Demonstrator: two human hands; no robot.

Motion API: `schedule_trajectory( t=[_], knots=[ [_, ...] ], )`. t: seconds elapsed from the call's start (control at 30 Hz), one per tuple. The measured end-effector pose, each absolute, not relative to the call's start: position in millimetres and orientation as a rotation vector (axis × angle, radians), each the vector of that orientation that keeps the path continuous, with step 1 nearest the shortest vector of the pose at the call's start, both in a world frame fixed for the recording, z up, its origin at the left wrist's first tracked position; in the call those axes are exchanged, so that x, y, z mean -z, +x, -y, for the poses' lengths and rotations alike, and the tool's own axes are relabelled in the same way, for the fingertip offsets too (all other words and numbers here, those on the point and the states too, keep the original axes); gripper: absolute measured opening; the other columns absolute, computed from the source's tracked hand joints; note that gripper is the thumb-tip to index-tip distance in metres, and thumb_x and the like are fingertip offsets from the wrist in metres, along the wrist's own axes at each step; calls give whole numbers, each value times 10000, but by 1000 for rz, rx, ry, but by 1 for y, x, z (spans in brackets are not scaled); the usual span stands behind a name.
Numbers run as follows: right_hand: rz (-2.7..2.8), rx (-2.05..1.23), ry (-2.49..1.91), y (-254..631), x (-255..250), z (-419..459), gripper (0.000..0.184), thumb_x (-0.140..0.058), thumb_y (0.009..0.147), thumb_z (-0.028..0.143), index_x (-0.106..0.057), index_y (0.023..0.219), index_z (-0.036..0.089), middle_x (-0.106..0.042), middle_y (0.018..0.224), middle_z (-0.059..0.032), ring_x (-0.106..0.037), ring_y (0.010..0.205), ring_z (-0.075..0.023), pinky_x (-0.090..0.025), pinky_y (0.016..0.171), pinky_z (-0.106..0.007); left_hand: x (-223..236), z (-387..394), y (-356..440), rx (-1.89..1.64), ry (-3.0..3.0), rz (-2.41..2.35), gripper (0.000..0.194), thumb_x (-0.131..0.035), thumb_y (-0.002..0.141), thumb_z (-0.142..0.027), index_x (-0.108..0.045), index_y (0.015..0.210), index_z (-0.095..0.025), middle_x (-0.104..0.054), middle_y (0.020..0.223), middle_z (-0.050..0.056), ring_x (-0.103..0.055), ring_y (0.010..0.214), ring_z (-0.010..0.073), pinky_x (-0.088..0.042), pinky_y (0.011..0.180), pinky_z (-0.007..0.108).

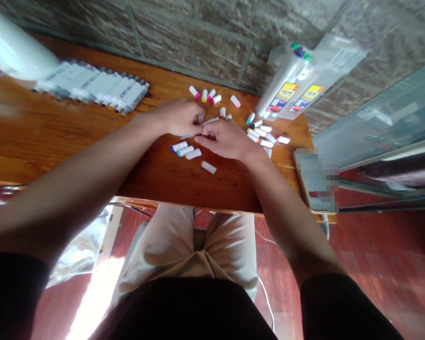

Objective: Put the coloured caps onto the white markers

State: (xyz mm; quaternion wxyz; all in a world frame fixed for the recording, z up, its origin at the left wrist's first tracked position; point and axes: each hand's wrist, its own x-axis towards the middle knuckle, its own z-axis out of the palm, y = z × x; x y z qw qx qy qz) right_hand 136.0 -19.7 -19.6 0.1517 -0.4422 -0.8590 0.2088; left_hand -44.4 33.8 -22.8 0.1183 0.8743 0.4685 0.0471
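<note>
My left hand (184, 118) and my right hand (228, 139) meet above the wooden desk, fingers curled and almost touching. Slim pale pieces show between and beside the fingers, but their kind and which hand grips them cannot be made out. Just below the hands lie several white marker caps (185, 150) with blue, teal and grey ends, plus one orange-ended cap (208, 167). Behind the hands are more caps (204, 95) with pink and yellow ends. Another loose cluster of caps (264, 133) lies right of my right hand.
A row of grey-white markers (95, 85) lies at the left, near a white rounded object (17, 47). Clear plastic marker cases (286, 89) stand against the brick wall (212, 38). A blurred-out phone-like object (315, 182) rests at the desk's right edge.
</note>
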Motion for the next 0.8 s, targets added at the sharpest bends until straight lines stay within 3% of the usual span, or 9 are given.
schedule_trajectory(
  t=[0.23, 0.4, 0.8],
  knots=[
    [2562, -633, -1190, 131, 16, 27, 330, -657, 984, 316, -626, 691, 167, -521, 639, 0, -488, 686, -138, -330, 734, -309, 27, -32, -44, -90, 2534, -1431, 316, -643, 782, -368, -793, 1046, -278, -755, 937, 46, -697, 1064, 309, -500, 853, 363],
    [2590, -591, -1233, 131, 14, 28, 331, -627, 999, 334, -663, 722, 157, -591, 672, -24, -504, 700, -147, -305, 696, -311, 35, -38, -47, -127, 2534, -1444, 322, -638, 790, -425, -789, 1045, -301, -752, 930, 37, -711, 1049, 308, -508, 857, 358],
    [2548, -663, -1219, 132, 15, 24, 355, -631, 993, 320, -583, 673, 172, -506, 627, 24, -409, 633, -117, -245, 652, -311, 25, -30, -42, -121, 2537, -1403, 312, -615, 788, -401, -782, 993, -237, -773, 970, 70, -703, 1023, 303, -476, 884, 347]
  ],
)
